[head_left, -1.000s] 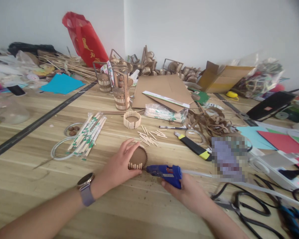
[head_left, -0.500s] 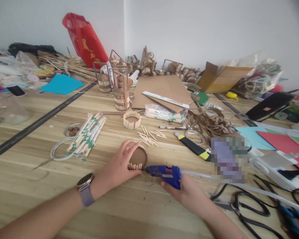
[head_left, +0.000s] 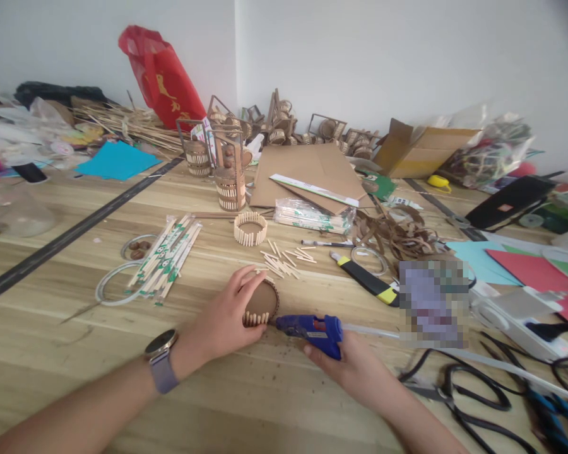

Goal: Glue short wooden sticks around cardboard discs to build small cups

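My left hand point(head_left: 230, 312) is curled around a round brown cardboard disc point(head_left: 264, 297), thumb at its near edge and fingers at its far edge. Short wooden sticks point(head_left: 255, 318) stand in a row along the disc's near rim. In my right hand point(head_left: 353, 366) is a blue glue gun point(head_left: 310, 330), its nozzle at the disc's near right rim. A long clear glue stick point(head_left: 372, 330) runs out of the gun's back. Beyond the disc lie loose cut sticks point(head_left: 284, 261), and a finished-looking ring of sticks point(head_left: 250, 229) stands on the table.
Wrapped chopsticks point(head_left: 165, 258) and tape rolls point(head_left: 118, 285) lie to the left. A utility knife point(head_left: 364, 277), scissors point(head_left: 447, 394) and a white power strip point(head_left: 520, 321) are at the right. Small bucket models point(head_left: 230, 189) and cardboard sheets point(head_left: 307, 167) stand or lie behind.
My left thumb has drawn back slightly along the disc's near rim. The glue gun stays at nearly the same spot by the rim.
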Demonstrator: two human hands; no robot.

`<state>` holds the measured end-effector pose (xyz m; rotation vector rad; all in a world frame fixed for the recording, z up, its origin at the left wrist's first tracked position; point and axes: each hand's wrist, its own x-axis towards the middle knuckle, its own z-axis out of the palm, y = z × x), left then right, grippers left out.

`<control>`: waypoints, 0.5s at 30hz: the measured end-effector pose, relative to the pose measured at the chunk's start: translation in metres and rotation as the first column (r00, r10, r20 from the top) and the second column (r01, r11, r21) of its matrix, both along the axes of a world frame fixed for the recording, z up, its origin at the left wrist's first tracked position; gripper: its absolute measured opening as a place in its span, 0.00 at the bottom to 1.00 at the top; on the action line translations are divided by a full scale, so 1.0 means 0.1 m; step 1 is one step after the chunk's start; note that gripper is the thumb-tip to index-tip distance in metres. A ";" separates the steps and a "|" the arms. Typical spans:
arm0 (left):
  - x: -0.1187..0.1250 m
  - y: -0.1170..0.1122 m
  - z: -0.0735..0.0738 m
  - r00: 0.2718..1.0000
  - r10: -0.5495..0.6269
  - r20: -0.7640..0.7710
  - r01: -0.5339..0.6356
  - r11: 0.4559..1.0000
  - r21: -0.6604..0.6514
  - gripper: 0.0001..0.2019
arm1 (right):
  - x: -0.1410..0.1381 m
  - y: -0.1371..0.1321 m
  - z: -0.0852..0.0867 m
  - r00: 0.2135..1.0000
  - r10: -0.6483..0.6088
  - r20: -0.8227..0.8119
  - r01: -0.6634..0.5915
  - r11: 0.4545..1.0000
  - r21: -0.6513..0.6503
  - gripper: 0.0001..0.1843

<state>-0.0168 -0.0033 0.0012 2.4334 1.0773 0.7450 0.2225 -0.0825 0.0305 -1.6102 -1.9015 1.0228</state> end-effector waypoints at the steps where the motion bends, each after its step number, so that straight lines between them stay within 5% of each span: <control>1: 0.00 0.00 0.00 1.000 -0.003 0.000 0.003 1.000 0.004 0.42 | 0.00 0.00 0.00 1.000 -0.001 -0.001 0.001 1.000 0.001 0.17; 15: 0.02 -0.01 0.03 1.000 0.003 -0.007 -0.003 1.000 0.006 0.41 | 0.00 -0.01 -0.01 0.999 -0.038 0.011 0.039 0.999 -0.030 0.19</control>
